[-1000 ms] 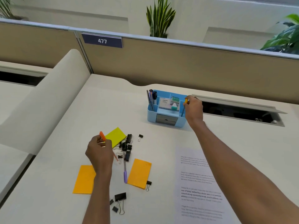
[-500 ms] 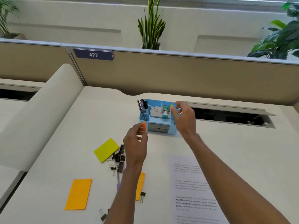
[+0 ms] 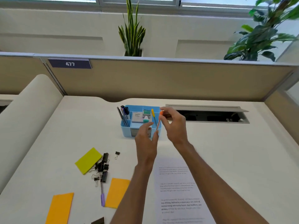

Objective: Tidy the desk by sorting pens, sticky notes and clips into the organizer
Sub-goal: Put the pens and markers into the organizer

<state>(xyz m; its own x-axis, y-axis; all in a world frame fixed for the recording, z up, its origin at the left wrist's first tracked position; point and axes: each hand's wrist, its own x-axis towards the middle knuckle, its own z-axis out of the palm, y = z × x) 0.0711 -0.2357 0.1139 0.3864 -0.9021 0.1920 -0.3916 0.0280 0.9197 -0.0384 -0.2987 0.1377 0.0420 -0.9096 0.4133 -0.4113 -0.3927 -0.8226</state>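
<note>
In the head view, the blue organizer [image 3: 127, 132] stands near the far edge of the desk [image 3: 77, 126], about midway along it and just left of an open cable hatch [image 3: 208, 114]. The right hand [image 3: 174, 125] pinches an orange pen [image 3: 159, 121] just below its cap between thumb and fingertips. The pen hangs slightly tilted over the organizer's right front corner. The left hand [image 3: 146, 140] is raised in front of the organizer with its fingers loosely parted and curled round nothing. Its thumb tip is at the pen's lower end, but motion blur hides whether they touch. Dark pens [image 3: 123, 115] lean in the organizer's left compartment, a yellow pen [image 3: 153, 115] stands in the right one, and a white pad [image 3: 137, 117] lies in the middle. Toward the desk's near left corner lie a lime sticky pad [image 3: 88, 160], a heap of black binder clips [image 3: 102, 168] touching it, one clip [image 3: 117, 154] apart from the heap, a purple pen [image 3: 102, 196] and two orange sticky pads [image 3: 117, 192] [image 3: 59, 209]. A printed sheet [image 3: 179, 193] lies at the near edge, partly under the right forearm.
</note>
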